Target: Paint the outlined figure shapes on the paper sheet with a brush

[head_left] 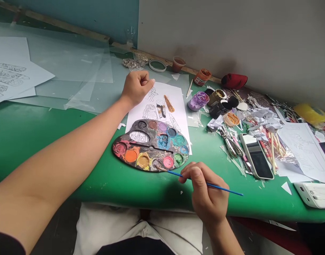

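My right hand (208, 187) grips a thin blue paintbrush (223, 189) near the table's front edge. The brush tip rests in a greyish-brown well at the lower rim of the paint palette (151, 150), a dark oval tray with several coloured wells. My left hand (138, 86) is closed in a fist above the top left of a white sheet with line drawings (182, 94); whatever its fingers may hold is hidden. Part of that sheet lies under the palette. On it are a painted brown-gold tapered piece (169, 103) and a partly coloured black-and-gold shape (161, 110).
Purple (198, 101), orange (202, 77) and black (219, 109) paint jars stand right of the sheet. Further right are pliers (230, 141), a phone (257, 157), paper scraps (268, 122) and a white power bank (313, 194). Clear plastic sheets (69, 63) and drawings (16, 71) cover the left.
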